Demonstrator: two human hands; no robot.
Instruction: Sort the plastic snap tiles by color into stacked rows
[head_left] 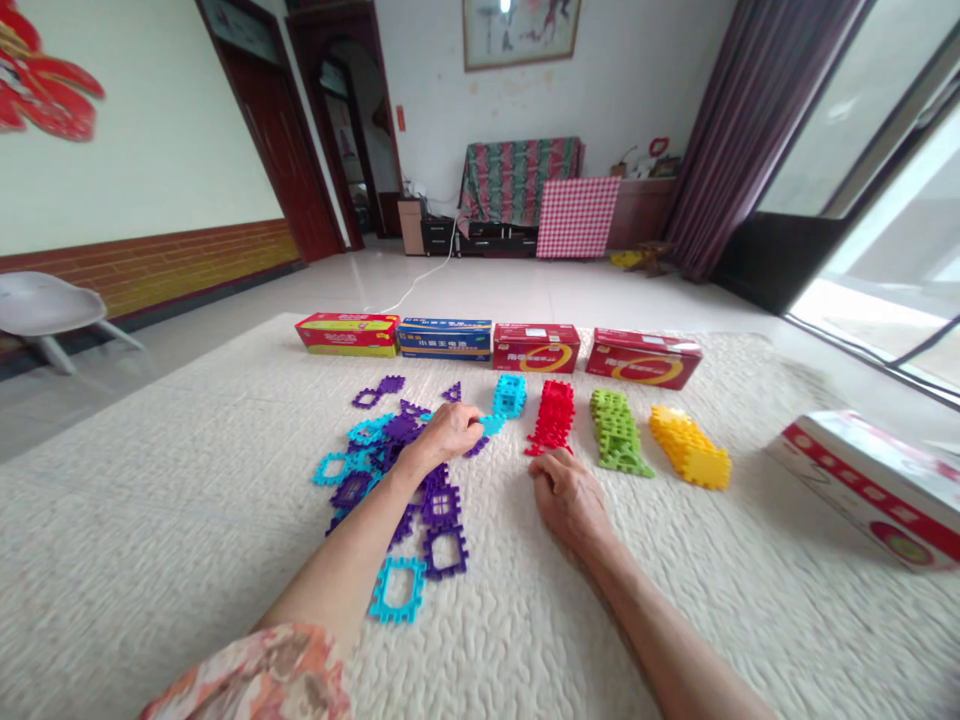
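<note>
My left hand (pixel 451 432) reaches over a loose pile of purple and light-blue plastic interlocking pieces, its fingers pinched on a light-blue interlocking piece (pixel 492 425). Just beyond that piece stands a small light-blue stack (pixel 510 395). My right hand (pixel 571 498) rests on the cream quilted cover with its fingers curled in, close to the near end of a red row of pieces (pixel 555 415); nothing shows in it. Among the pile lie a purple window-shaped piece (pixel 441 506), a purple square frame (pixel 463 552) and, nearest me, a light-blue frame (pixel 380 603).
Right of the red row lie a green row (pixel 616 432) and a yellow row (pixel 688 447). Behind stand a red-and-yellow box (pixel 349 335), a blue box (pixel 445 340) and two red boxes (pixel 535 348). A white-and-red box (pixel 874 485) sits at the right on the quilted cover (pixel 225 450).
</note>
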